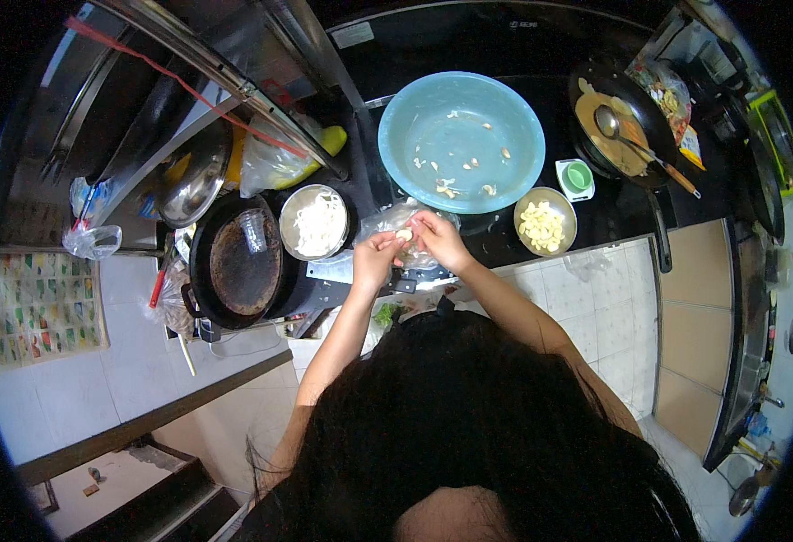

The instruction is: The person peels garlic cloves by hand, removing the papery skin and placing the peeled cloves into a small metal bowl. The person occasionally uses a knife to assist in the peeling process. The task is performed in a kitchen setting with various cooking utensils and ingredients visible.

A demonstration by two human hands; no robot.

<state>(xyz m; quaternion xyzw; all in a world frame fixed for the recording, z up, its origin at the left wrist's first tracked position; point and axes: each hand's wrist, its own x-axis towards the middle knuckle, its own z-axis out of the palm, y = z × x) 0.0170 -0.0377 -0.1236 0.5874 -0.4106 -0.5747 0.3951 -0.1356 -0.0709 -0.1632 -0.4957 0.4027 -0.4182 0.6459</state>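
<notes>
Between the fingertips of my left hand (377, 257) is a pale garlic clove (404, 234). The fingers of my right hand (441, 242) are pinched together right beside the clove; whether they hold a bit of skin is too small to tell. Under both hands lies a crumpled clear plastic bag (396, 218) at the counter's front edge. Beyond them stands a large light-blue plastic basin (461, 146) with several unpeeled cloves and bits of skin on its bottom. To the right, a metal bowl (571, 239) holds many peeled garlic cloves (541, 225).
Left are a metal bowl of white strips (318, 224), a black pan (236, 267) with a clear plastic cup (253, 230) in it, and a cleaver blade (329, 267). Right are a green cup (578, 177) and a wok (657, 125) with brown liquid and a ladle (608, 123).
</notes>
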